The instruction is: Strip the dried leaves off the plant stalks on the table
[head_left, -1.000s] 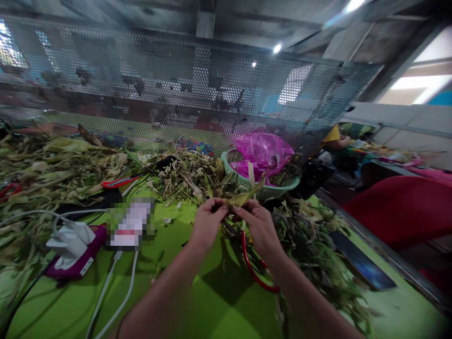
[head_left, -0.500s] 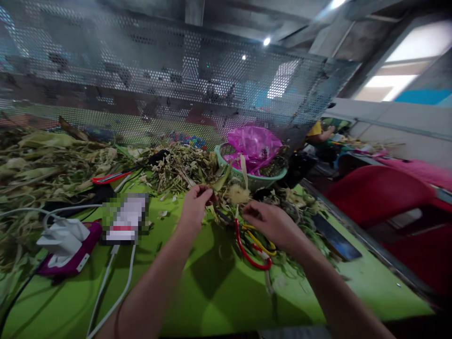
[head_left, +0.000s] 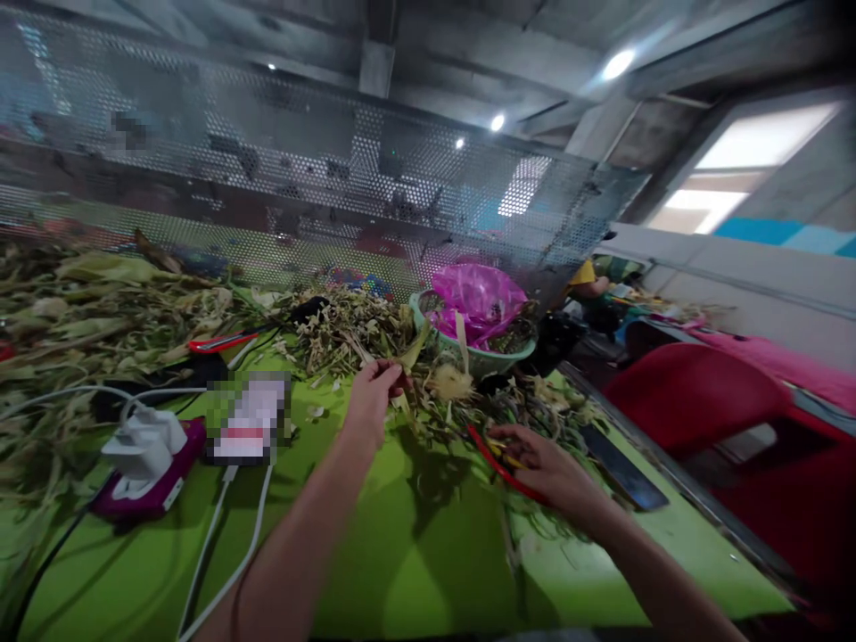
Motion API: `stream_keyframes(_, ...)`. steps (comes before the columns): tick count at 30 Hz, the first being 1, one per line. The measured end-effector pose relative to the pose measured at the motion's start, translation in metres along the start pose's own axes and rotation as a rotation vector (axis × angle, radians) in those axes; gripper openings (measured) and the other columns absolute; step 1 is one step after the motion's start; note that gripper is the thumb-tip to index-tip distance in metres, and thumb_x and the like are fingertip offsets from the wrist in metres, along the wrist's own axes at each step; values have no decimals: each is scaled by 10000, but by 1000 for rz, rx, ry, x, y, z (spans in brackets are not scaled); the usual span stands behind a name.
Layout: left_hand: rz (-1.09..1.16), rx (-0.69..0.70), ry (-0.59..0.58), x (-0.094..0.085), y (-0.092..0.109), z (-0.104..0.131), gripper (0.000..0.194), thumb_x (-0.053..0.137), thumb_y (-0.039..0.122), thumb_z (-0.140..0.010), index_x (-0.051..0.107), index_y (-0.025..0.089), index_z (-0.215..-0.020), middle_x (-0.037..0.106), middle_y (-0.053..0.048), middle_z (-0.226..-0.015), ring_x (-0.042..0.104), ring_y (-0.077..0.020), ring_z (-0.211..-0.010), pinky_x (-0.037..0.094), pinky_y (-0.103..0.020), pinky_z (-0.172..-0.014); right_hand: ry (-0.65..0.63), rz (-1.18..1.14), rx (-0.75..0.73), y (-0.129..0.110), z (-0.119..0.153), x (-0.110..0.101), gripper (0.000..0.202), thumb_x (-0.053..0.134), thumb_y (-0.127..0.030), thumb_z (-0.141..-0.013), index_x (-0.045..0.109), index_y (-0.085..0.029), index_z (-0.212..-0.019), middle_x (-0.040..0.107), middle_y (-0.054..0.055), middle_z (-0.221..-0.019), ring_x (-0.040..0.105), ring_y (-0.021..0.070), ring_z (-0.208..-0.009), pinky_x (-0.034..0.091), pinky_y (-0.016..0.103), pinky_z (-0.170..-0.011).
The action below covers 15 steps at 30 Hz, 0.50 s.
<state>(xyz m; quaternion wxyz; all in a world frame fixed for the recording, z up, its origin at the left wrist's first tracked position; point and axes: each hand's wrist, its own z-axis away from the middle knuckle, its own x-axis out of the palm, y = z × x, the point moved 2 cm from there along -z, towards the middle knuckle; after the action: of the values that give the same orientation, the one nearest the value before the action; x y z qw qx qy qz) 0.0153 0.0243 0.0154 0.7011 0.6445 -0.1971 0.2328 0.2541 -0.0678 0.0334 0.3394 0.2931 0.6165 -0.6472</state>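
My left hand [head_left: 367, 406] is closed in a pinch on a dried leafy plant piece; a greenish-yellow leaf [head_left: 417, 348] sticks up past its fingertips. On the right, my right hand [head_left: 549, 468] curls round the red and yellow handles of a pair of scissors [head_left: 491, 455]. Their blades are hard to make out against the plant scraps. A pale, fuzzy tuft [head_left: 450, 382] lies between and beyond the hands. Behind it stands a light green basket [head_left: 495, 358] holding a crumpled pink plastic bag [head_left: 478, 299].
Dried plant heaps [head_left: 127, 308] cover the green table's [head_left: 401, 580] left and back. A phone on a cable [head_left: 247, 419], a purple power strip [head_left: 151, 473] and a red cutter [head_left: 220, 343] lie left. Right are a dark phone [head_left: 625, 468] and red chair [head_left: 695, 392]. A perforated metal screen [head_left: 300, 178] stands behind.
My right hand has moved down and taken hold of the scissors that lay on the table. My left hand keeps its pinch on the plant. The camera view has tilted slightly.
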Motion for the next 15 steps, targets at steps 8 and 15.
stream_keyframes(8,11,-1,-16,1,-2,2,204,696,268,-598,574,152,-712,615,16,-611,594,-106,-584,411,-212,-564,-127,-426,12,-11,14,-7,620,614,-483,-763,467,-256,-1321,676,90,-1040,622,270,-986,498,371,-850)
stream_keyframes(15,2,-13,-37,1,-5,1,193,697,273,-615,581,154,-714,628,3,-624,597,-116,-586,428,-238,-601,-145,-294,-120,-39,5,3,612,576,-505,-787,463,-254,-1333,627,94,-1146,546,298,-1123,426,427,-960)
